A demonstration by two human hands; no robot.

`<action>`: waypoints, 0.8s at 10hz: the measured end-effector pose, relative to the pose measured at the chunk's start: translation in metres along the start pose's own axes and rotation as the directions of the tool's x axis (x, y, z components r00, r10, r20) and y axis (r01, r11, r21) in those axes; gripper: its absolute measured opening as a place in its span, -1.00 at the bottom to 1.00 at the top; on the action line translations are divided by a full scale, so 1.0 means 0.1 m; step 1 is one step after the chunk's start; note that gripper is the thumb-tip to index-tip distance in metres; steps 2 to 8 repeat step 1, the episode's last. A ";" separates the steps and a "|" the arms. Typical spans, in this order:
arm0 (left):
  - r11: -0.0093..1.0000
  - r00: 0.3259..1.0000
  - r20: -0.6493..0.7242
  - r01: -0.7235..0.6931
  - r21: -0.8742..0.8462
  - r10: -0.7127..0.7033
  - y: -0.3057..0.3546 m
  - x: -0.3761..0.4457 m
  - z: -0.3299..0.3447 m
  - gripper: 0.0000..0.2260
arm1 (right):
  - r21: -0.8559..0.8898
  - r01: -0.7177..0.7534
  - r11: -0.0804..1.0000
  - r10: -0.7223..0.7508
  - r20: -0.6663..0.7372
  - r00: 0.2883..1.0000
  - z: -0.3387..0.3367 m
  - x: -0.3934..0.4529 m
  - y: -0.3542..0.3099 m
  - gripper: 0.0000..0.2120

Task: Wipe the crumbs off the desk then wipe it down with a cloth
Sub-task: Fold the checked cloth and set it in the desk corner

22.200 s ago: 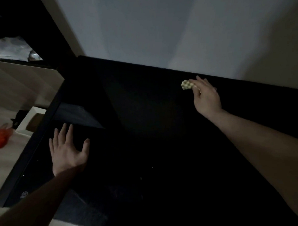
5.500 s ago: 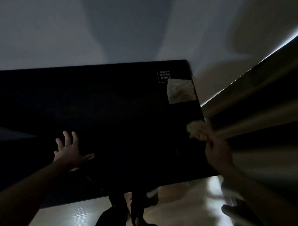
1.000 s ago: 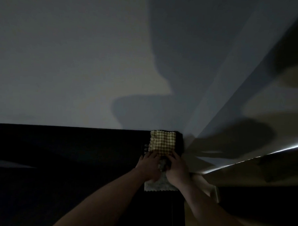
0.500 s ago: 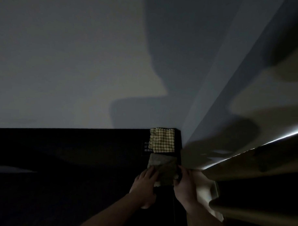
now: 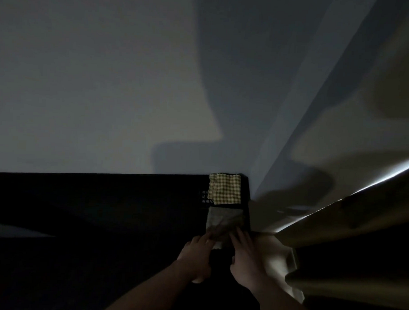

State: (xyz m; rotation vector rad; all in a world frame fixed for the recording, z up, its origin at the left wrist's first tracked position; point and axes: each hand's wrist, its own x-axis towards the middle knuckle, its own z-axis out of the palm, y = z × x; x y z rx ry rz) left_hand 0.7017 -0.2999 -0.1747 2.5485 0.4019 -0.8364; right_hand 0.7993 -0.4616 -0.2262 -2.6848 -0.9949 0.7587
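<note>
The black desk [image 5: 104, 221] fills the lower left of the dim head view. A yellow checked cloth [image 5: 225, 189] lies flat in its far right corner. Just in front of it lies a grey cloth [image 5: 225, 217]. My left hand [image 5: 196, 253] and my right hand [image 5: 247, 256] sit side by side at the grey cloth's near edge. The fingers of both stretch forward and lie on that edge. A pale corner of the cloth shows between the hands.
A small label with white print [image 5: 204, 196] sits on the desk, partly under the checked cloth. The wall [image 5: 108, 93] stands behind the desk. A curtain [image 5: 347, 217] hangs past the desk's right edge, with a pale ledge [image 5: 280, 257] beside my right wrist.
Both hands have left the checked cloth in the corner and drawn back to the grey cloth's near edge. Since half a second ago they have closed in slightly toward each other.
</note>
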 end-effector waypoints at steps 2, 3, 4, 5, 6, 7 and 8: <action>0.996 0.998 -0.059 -0.026 -0.089 0.020 -0.04 -0.30 -0.01 -0.26 | 0.050 0.021 0.999 -0.018 -0.067 0.998 -0.03 -0.11 -0.11 -0.29; 0.996 0.998 -0.059 -0.026 -0.089 0.020 -0.04 -0.30 -0.01 -0.26 | 0.050 0.021 0.999 -0.018 -0.067 0.998 -0.03 -0.11 -0.11 -0.29; 0.996 0.998 -0.059 -0.026 -0.089 0.020 -0.04 -0.30 -0.01 -0.26 | 0.050 0.021 0.999 -0.018 -0.067 0.998 -0.03 -0.11 -0.11 -0.29; 0.996 0.998 -0.059 -0.026 -0.089 0.020 -0.04 -0.30 -0.01 -0.26 | 0.050 0.021 0.999 -0.018 -0.067 0.998 -0.03 -0.11 -0.11 -0.29; 0.996 0.998 -0.059 -0.026 -0.089 0.020 -0.04 -0.30 -0.01 -0.26 | 0.050 0.021 0.999 -0.018 -0.067 0.998 -0.03 -0.11 -0.11 -0.29; 0.996 0.998 -0.059 -0.026 -0.089 0.020 -0.04 -0.30 -0.01 -0.26 | 0.050 0.021 0.999 -0.018 -0.067 0.998 -0.03 -0.11 -0.11 -0.29; 0.996 0.998 -0.059 -0.026 -0.089 0.020 -0.04 -0.30 -0.01 -0.26 | 0.050 0.021 0.999 -0.018 -0.067 0.998 -0.03 -0.11 -0.11 -0.29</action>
